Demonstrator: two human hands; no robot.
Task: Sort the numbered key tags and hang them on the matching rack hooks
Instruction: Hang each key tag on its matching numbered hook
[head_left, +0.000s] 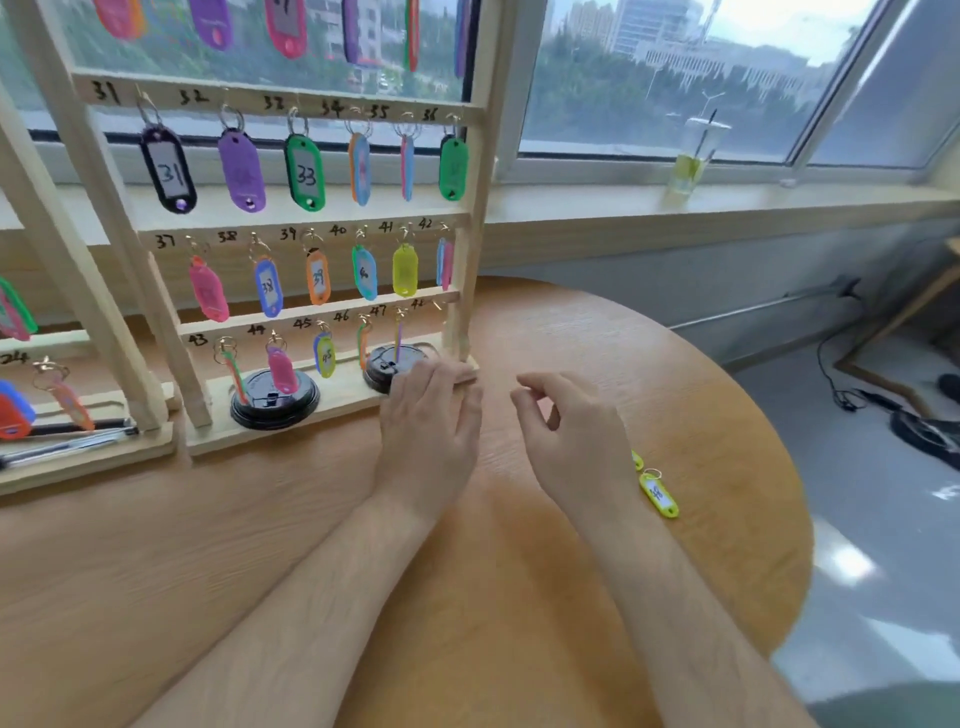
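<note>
A wooden rack (478, 171) with hand-numbered rails 31 to 48 stands on the round table, coloured key tags hanging from its hooks. The hook under 48 (439, 305) at the bottom right looks bare. My left hand (431, 415) lies flat with straight fingers on the rack's base at its right corner. My right hand (566, 431) hovers beside it, fingers loosely curled, holding nothing. A yellow key tag (658, 493) with a white label lies on the table just right of my right wrist, and a second yellow tag (637, 460) peeks out from behind the hand.
Two black cup lids (274, 400) sit on the rack's base. A second rack (78, 447) with tags stands to the left, with a dark rod on its base. A plastic cup (693, 161) with a straw stands on the window sill. The table edge (800, 519) curves away at right.
</note>
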